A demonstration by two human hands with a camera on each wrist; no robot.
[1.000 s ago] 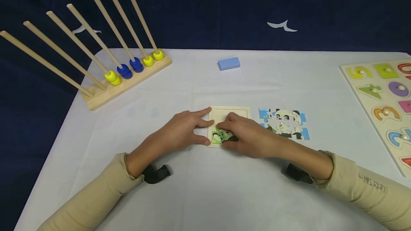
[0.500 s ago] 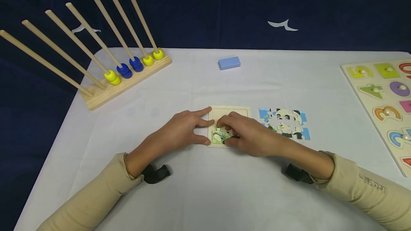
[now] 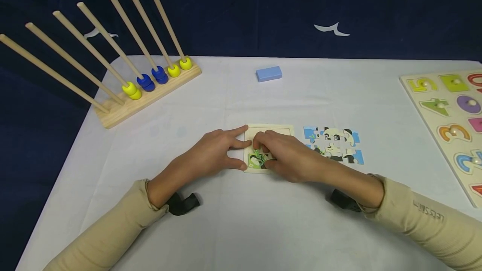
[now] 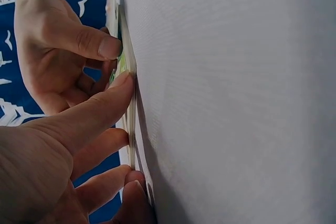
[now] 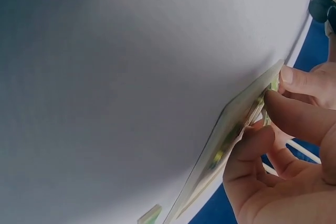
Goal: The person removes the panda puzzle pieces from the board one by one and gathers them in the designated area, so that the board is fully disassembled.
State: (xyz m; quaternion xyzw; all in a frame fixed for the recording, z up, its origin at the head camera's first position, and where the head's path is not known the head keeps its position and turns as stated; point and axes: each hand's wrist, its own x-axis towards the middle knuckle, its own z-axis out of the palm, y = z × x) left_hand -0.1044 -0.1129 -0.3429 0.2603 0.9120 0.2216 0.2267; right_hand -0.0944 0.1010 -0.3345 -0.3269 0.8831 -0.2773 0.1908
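The right hand [image 3: 290,156] has its grip closed, thumb and fingertips pinching a green puzzle piece [image 3: 259,154] printed with part of a panda scene. The piece sits at the near-left part of a shallow wooden tray [image 3: 269,129], directly beneath the grip; the fingers cover so much that the number of pieces there cannot be told. Just left of that grip, the left hand [image 3: 216,152] keeps its own grip apart, its fingers spread and the tips of thumb and fingers touching the tray's left edge. To the right of the pinching grip, beside the tray, loose panda pieces [image 3: 332,151] lie close together in rows, with blue at their outer edges. Beyond the grip, well apart, a blue block [image 3: 269,74] rests on the white-covered bench [image 3: 233,221]. Far to its left and beyond stands a wooden abacus [image 3: 156,92] with yellow and blue beads low on its rods; well to its right lies a number board [image 3: 444,120], partly out of view.
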